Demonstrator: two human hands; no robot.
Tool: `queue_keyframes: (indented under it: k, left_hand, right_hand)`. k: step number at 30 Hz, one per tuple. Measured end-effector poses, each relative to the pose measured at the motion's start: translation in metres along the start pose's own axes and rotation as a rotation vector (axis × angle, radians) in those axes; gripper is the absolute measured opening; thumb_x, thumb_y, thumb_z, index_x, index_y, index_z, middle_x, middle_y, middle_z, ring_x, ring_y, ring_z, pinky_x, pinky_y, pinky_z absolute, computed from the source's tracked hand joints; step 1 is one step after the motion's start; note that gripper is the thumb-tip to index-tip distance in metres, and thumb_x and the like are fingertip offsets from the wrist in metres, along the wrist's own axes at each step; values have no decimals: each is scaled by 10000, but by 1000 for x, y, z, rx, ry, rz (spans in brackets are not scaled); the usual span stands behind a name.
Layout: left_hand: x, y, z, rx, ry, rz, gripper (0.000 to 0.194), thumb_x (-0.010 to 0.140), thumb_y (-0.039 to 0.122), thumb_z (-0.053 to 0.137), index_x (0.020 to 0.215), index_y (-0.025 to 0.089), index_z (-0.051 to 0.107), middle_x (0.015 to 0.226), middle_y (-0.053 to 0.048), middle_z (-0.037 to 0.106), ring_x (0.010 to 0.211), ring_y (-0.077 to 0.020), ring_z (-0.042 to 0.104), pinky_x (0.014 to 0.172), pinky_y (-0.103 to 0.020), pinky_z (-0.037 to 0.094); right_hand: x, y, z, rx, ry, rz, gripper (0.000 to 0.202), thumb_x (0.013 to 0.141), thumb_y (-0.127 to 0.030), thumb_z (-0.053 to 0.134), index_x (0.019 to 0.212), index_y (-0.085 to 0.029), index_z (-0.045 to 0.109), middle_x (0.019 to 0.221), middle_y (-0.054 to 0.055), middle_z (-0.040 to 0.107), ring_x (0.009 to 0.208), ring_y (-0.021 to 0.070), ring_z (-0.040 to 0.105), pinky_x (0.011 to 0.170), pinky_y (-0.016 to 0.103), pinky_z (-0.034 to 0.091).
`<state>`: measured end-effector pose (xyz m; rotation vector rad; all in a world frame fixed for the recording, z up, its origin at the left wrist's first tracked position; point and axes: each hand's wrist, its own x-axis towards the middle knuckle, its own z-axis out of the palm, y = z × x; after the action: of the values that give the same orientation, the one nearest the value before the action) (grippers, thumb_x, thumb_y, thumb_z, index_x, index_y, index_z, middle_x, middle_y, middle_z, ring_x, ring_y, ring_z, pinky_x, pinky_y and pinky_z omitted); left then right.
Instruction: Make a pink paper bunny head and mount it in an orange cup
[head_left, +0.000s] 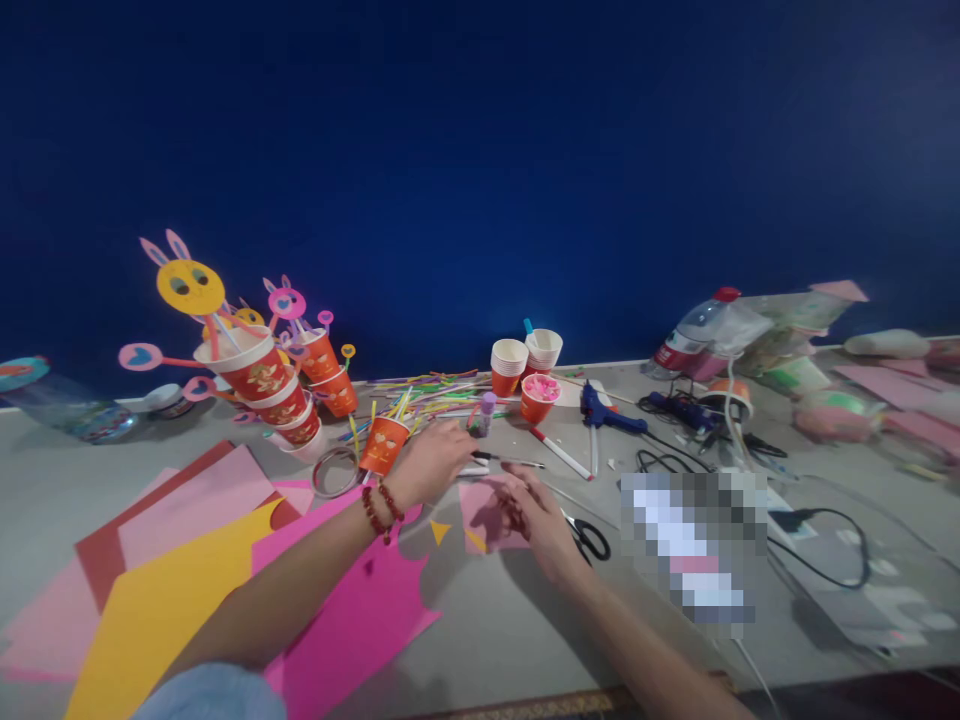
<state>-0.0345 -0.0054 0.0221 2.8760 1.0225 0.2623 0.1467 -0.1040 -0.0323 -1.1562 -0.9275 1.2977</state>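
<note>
My left hand (442, 458), with two red bead bracelets on the wrist, reaches over the table beside a purple glue stick (487, 412). Its fingers point forward, loosely bent, and I see nothing in them. A black pen (517, 461) lies just to its right. My right hand (538, 520) hovers over a light pink paper piece (474, 505), fingers loosely curved and apart, with nothing visible in them. Black-handled scissors (592, 540) lie partly hidden behind that hand. Small yellow paper scraps (439, 532) lie between my hands. An orange cup (384, 443) with drinking straws stands left of my left hand.
Pink sheets (352, 590) and a yellow sheet (172, 590) cover the left side. Decorated cup figures (259, 365) stand behind them. Further back are straws (427, 392) and stacked cups (508, 365). A blue glue gun (611, 412), cables and a bottle (694, 335) occupy the right.
</note>
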Motion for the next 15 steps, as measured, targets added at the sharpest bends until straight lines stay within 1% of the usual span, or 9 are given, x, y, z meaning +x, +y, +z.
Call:
queue_keyframes:
  k: [2,3,5,7,10,12,14,15]
  left_hand:
    - [14,-17,4,50,-13,-30,202,933,155,507,943,186,706,932,-102,711,1015,-279,569,922,-421,426]
    - [20,-24,6,60,-16,-43,216,929,142,502,954,193,711,927,-102,713,1019,-284,563,902,-419,433]
    - [29,-35,12,75,-16,-72,247,921,114,490,989,190,715,908,-114,711,1013,-297,558,867,-425,440]
    - [32,-39,17,82,-11,-94,253,928,115,473,980,164,717,906,-139,703,1031,-310,549,867,-437,437]
    - [25,-31,17,77,4,-98,237,941,132,465,1007,146,693,996,-154,686,1075,-307,528,914,-447,414]
    - [12,-19,15,55,4,-68,208,952,171,482,1039,171,671,1040,-123,672,1083,-282,526,944,-430,399]
    - [-5,-3,15,2,-31,15,159,959,243,518,983,211,671,1011,-71,669,1032,-235,550,934,-371,409]
    - [-14,4,15,-77,-59,108,152,962,271,528,972,212,668,1006,-63,664,1014,-224,557,917,-354,413]
  right_hand:
    - [-3,-4,-5,22,13,41,503,834,-516,670,1194,-183,557,718,28,679,496,137,533,467,262,465]
    - [-5,-7,-8,21,16,50,490,828,-513,676,1177,-186,571,714,25,670,508,140,530,476,263,463]
    - [-9,-13,-17,-34,6,19,413,832,-510,671,1090,-191,617,698,16,642,524,145,527,488,264,455]
    - [-13,-17,-27,-155,-19,-40,348,841,-515,657,979,-195,649,678,7,618,519,142,520,491,261,438]
    - [-21,-16,-41,-419,-83,-139,288,874,-481,620,863,-197,668,649,4,618,521,145,522,510,262,418]
    - [-28,-13,-46,-595,-134,-201,253,911,-419,578,825,-202,674,671,16,646,572,165,557,554,275,425]
    - [-34,-9,-47,-731,-181,-261,225,936,-355,546,830,-209,681,738,35,684,662,196,602,614,294,441]
    - [-37,-7,-47,-785,-197,-288,218,945,-329,532,841,-212,684,776,46,699,708,210,617,647,307,450]
